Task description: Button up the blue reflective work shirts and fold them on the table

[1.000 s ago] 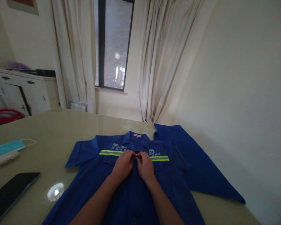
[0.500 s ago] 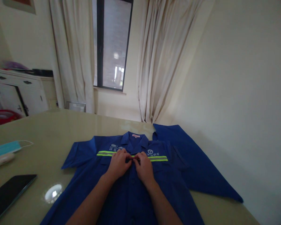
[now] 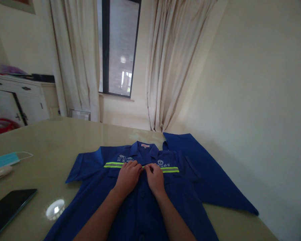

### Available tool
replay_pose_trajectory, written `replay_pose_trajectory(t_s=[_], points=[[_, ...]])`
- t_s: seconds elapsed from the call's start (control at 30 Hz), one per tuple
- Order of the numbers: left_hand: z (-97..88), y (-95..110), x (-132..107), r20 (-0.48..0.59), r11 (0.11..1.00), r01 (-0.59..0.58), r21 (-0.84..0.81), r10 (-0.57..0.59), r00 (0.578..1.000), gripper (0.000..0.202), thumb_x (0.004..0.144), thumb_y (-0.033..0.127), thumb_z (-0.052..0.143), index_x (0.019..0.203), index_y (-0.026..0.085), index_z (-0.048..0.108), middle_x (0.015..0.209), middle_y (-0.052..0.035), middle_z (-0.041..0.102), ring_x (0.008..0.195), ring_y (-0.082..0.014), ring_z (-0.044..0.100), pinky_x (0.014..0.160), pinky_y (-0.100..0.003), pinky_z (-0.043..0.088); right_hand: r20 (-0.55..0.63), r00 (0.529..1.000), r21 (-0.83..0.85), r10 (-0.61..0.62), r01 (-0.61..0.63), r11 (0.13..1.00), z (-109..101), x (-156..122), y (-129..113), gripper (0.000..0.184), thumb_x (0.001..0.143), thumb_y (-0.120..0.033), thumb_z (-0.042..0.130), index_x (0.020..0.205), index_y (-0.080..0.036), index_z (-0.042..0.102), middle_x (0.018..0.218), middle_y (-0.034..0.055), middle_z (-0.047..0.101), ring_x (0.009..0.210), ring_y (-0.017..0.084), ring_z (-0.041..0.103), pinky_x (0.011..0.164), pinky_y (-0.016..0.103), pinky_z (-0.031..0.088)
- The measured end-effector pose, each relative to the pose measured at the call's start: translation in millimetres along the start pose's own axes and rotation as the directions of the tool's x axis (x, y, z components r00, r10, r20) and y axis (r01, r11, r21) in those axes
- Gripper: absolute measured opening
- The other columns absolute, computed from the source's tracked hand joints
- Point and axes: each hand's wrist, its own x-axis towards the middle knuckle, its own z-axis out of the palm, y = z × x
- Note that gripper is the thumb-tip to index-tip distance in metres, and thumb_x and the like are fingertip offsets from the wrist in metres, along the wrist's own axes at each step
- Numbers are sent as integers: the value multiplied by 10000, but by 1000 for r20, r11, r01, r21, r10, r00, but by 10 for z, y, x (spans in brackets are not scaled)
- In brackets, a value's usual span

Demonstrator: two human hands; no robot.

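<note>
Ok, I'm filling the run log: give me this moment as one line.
blue shirt: flat on table | left hand: pinching placket | right hand: pinching placket | phone, mask: table's left side

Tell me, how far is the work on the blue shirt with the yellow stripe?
Done: the blue short-sleeved work shirt lies flat, front up, on the beige table. In hand: the left hand and right hand pinch its front opening at the yellow reflective stripe. Left: the front lower down is too dark to judge; the second blue garment beside it lies untouched.
</note>
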Motion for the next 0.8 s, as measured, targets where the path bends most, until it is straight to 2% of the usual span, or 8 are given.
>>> replay_pose_trajectory(t_s=[0.17,0.27,0.37,0.5,0.57,0.67,0.73,0.8], points=[[53,11,-14,-41,999,38,34,-36,998,288,1009,174,413,1057,218,694,1102,-105,684,1072,-294,593,934,-433,442,-23,986,-156,-163,158,975,16,-48,-22,315,874,-133,505,1040,-208,763,1087,103,744,1064,263,663,979,362,472],[156,39,-52,-36,1000,-4,17,5,999,361,1015,219,423,1310,189,629,1372,-134,636,1267,-300,553,1061,-462,424,25,987,-226,-159,160,961,114,-46,31,361,870,-115,498,1090,-197,774,1193,124,740,1157,287,646,1060,408,435],[250,7,-60,32,999,-32,4,32,999,488,1033,326,418,1490,173,495,1573,-111,495,1446,-294,441,1201,-506,332,-79,991,-135,-112,101,986,74,43,116,373,895,-168,472,1140,-171,754,1199,133,743,1148,270,665,1040,401,464],[248,-117,29,123,999,-23,41,17,992,543,1046,404,362,1543,198,435,1626,-52,410,1506,-261,372,1255,-496,285,-387,921,-110,-29,-15,994,-508,286,307,437,912,-312,467,1221,-98,689,1263,180,697,1214,280,622,1098,410,425],[212,-171,88,154,997,-30,67,20,988,545,1055,405,318,1551,205,424,1633,-43,392,1512,-247,362,1256,-484,291,-481,868,-140,126,-217,966,-950,378,460,512,899,-342,487,1313,-74,625,1385,210,617,1341,301,531,1163,424,352],[168,-212,160,171,995,-42,88,27,985,539,1055,355,291,1554,195,419,1632,-53,390,1514,-248,358,1251,-494,298,-494,799,-115,344,-452,885,-1511,397,717,732,831,-423,622,1412,11,516,1466,329,501,1411,418,443,1150,541,343],[157,-218,192,178,995,-46,92,29,984,541,1050,335,292,1552,180,421,1630,-67,393,1513,-257,360,1245,-504,303,-459,793,-86,400,-488,869,-1719,372,856,809,714,-392,747,1362,50,549,1353,370,578,1328,472,521,1087,577,405],[158,-218,214,184,994,-46,96,28,982,543,1051,346,290,1550,180,425,1628,-73,398,1512,-261,361,1243,-509,302,-406,809,-46,426,-483,875,-1805,385,943,747,619,-331,809,1260,14,640,1175,312,700,1166,452,650,988,540,498]])
